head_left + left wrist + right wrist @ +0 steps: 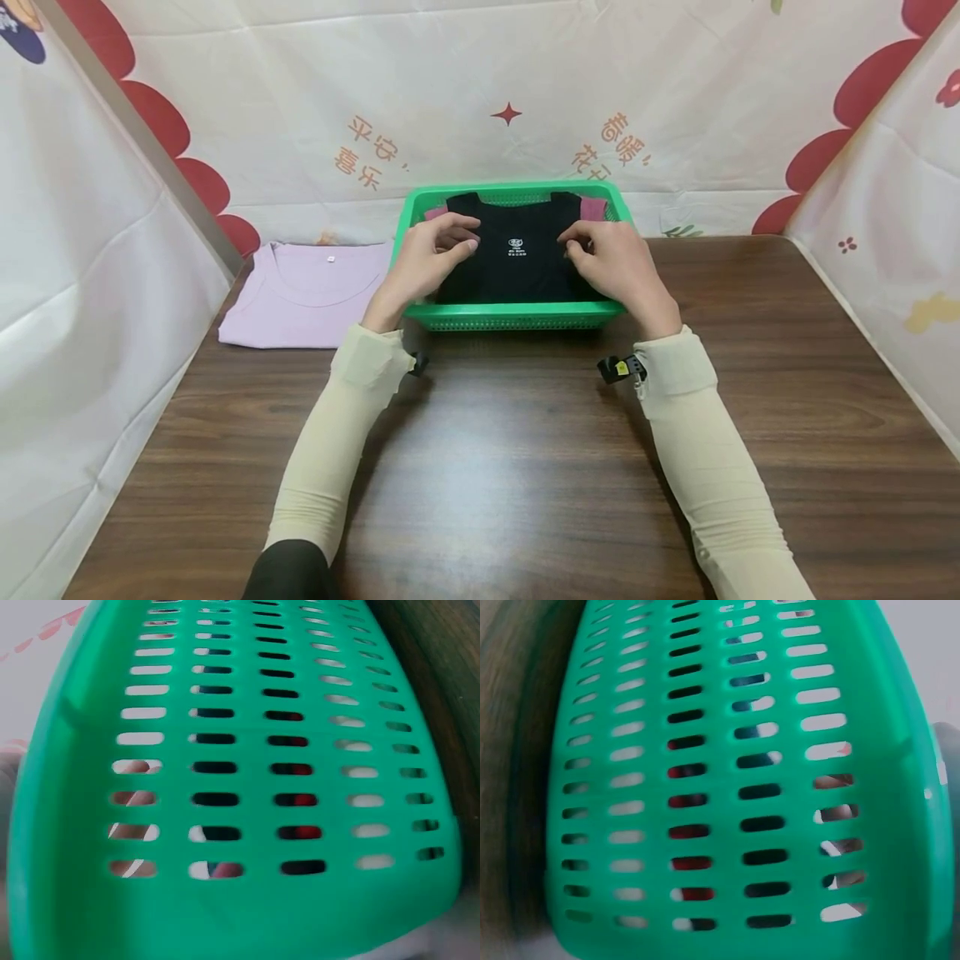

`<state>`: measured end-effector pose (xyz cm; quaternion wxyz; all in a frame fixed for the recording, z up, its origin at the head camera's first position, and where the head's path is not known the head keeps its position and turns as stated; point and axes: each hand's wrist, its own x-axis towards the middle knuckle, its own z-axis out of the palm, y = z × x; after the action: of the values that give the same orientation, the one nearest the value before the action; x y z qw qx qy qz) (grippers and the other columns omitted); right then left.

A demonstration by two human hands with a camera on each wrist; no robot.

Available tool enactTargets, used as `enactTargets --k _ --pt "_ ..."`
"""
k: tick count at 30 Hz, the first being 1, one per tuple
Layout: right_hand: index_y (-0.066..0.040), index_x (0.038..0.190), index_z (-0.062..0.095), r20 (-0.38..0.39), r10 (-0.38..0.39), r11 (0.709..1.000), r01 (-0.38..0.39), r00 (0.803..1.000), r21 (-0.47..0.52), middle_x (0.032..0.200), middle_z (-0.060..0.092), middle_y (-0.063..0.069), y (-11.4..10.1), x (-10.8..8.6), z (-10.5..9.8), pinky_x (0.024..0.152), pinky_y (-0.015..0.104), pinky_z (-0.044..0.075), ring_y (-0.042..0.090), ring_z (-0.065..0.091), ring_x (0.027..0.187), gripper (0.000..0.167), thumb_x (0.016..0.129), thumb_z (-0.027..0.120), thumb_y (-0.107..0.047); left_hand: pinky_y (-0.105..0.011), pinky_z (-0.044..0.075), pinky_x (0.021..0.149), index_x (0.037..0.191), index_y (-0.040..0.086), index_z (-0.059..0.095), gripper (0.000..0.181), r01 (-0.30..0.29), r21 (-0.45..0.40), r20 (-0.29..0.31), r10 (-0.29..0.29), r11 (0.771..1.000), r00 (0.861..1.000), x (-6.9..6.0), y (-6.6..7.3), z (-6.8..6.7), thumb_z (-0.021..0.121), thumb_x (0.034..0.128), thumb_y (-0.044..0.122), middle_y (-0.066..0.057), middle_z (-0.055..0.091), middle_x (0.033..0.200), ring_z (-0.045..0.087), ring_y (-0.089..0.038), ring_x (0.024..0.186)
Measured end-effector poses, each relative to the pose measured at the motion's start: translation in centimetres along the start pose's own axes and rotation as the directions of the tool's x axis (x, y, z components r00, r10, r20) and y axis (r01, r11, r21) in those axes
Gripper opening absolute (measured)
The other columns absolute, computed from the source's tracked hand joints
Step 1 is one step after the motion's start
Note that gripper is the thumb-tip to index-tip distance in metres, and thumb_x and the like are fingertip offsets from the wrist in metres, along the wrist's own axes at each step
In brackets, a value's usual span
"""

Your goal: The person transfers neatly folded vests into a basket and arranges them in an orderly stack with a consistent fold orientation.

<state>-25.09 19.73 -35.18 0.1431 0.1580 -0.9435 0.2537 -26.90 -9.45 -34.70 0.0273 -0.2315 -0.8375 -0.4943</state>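
In the head view, a folded black T-shirt (517, 271) with a small white print lies in a green plastic basket (513, 315). Pink cloth (593, 208) shows beside its shoulders, under it. My left hand (429, 254) is over the shirt's left side, thumb and fingers apart and loosely bent. Over the right side is my right hand (617, 257), its fingers bent with nothing seen between them. Whether the fingertips touch the shirt I cannot tell. Both wrist views are filled by the basket's slotted wall (247, 757), with dark and red cloth behind the slots.
A folded lilac T-shirt (307, 296) lies on the brown wooden table (510, 467), left of the basket. A white printed curtain (480, 75) hangs behind the table and along both sides. The basket stands near the table's back edge.
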Motion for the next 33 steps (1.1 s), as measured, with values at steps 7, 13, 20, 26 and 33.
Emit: enactTargets --k 7,13,20,26,33 --pt "-0.006 0.108 0.079 -0.11 -0.008 0.998 0.014 0.994 0.054 0.093 0.079 0.012 -1.6 -0.2 -0.5 0.063 0.037 0.043 0.024 0.059 0.068 0.026 0.103 0.055 -0.016 -0.035 0.058 0.092 0.13 0.015 0.069 0.03 -0.049 -0.061 -0.041 0.046 0.997 0.998 -0.5 0.9 -0.6 0.067 0.1014 0.022 -0.011 0.076 0.117 0.074 -0.018 0.099" --pt "-0.007 0.107 0.079 -0.14 0.023 0.997 -0.012 0.99 0.082 0.085 0.078 0.01 -5.1 -0.4 0.3 0.051 0.035 0.038 0.022 0.055 0.058 0.025 0.101 0.057 -0.017 -0.036 0.058 0.092 0.131 0.013 0.069 0.03 -0.069 -0.047 -0.072 0.066 0.996 0.995 -1.7 1.0 -2.0 0.066 0.1019 0.019 -0.012 0.077 0.116 0.075 -0.023 0.1" --pt "-0.011 0.106 0.08 -0.104 0.012 0.997 -0.004 0.995 0.076 0.083 0.078 0.005 -8.2 -0.6 1.6 0.044 0.032 0.03 0.021 0.047 0.049 0.026 0.1 0.056 -0.018 -0.026 0.055 0.091 0.131 0.016 0.07 0.03 -0.048 0.012 -0.113 0.049 0.999 0.992 -4.0 0.2 -4.4 0.066 0.1021 0.022 -0.008 0.077 0.117 0.074 -0.019 0.103" --pt "-0.012 0.105 0.08 -0.09 -0.056 0.992 0.066 0.994 0.111 0.073 0.073 0.003 -10.7 -0.6 2.8 0.044 0.031 0.03 0.018 0.047 0.049 0.024 0.1 0.057 -0.016 -0.016 0.054 0.084 0.128 0.01 0.071 0.027 -0.05 0.042 -0.208 0.057 0.998 0.976 -6.5 -1.6 -6.7 0.064 0.1016 0.014 -0.016 0.078 0.105 0.075 -0.016 0.091" --pt "-0.014 0.105 0.08 -0.022 -0.118 0.973 0.12 0.993 0.198 0.073 0.07 -0.003 -15.3 -0.5 4.9 0.053 0.03 0.037 0.015 0.051 0.058 0.023 0.098 0.057 -0.015 -0.012 0.054 0.077 0.124 0.006 0.072 0.027 -0.005 0.094 -0.308 0.034 0.996 0.951 -9.0 -4.7 -10.0 0.064 0.099 0.006 -0.02 0.078 0.101 0.072 0.003 0.08"
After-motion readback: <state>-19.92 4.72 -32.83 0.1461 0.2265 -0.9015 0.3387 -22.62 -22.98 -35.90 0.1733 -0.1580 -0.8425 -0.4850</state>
